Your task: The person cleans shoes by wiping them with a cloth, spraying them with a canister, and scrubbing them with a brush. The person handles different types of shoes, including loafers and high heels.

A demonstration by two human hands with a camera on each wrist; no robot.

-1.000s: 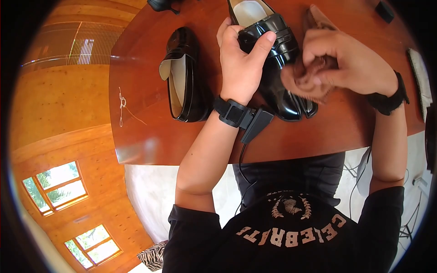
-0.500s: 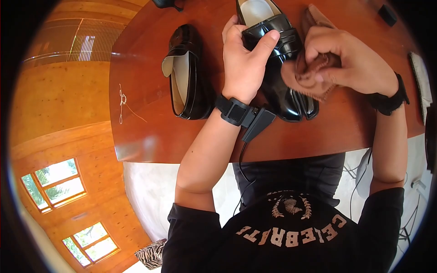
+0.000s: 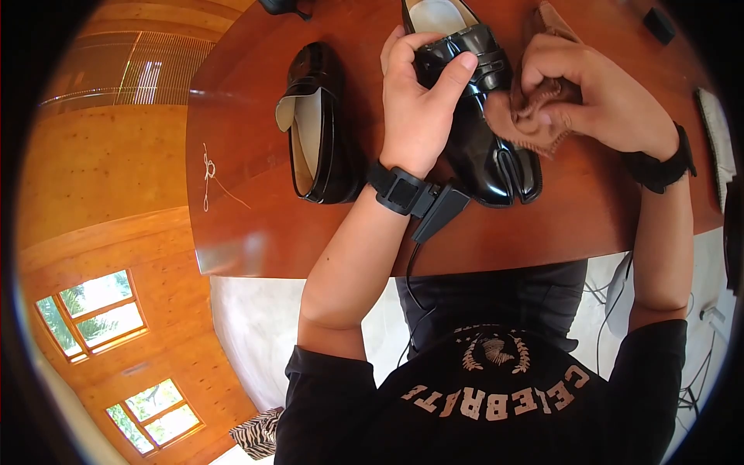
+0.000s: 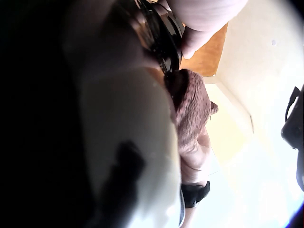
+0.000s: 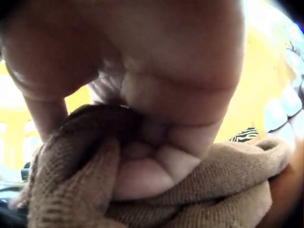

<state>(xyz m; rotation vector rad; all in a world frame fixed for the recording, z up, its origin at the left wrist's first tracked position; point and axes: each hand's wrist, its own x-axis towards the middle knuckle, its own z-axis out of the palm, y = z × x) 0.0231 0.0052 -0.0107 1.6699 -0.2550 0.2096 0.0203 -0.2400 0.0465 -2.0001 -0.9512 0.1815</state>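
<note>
A glossy black split-toe loafer (image 3: 473, 155) lies with its toe toward the person, its pale insole showing at the far end. My left hand (image 3: 420, 101) grips it across the strap, thumb on top and fingers around the far side. My right hand (image 3: 601, 97) holds a bunched brown ribbed cloth (image 3: 535, 128), whose edge lies against the loafer's side behind the toe. Up close in the right wrist view, the fingers curl into folds of the cloth (image 5: 228, 173). In the left wrist view the cloth (image 4: 192, 107) sits beside the dark shoe.
A second black loafer (image 3: 339, 147) stands left of the left hand, its tongue folded back. A thin pale string (image 3: 208, 174) lies near the left edge of the reddish-brown table (image 3: 263, 225). Dark objects sit at the far edge, including a small black block (image 3: 657, 25).
My right hand and the cloth have shifted slightly away from the toe, up the shoe's side, uncovering more of the toe. My left hand keeps its hold on the loafer.
</note>
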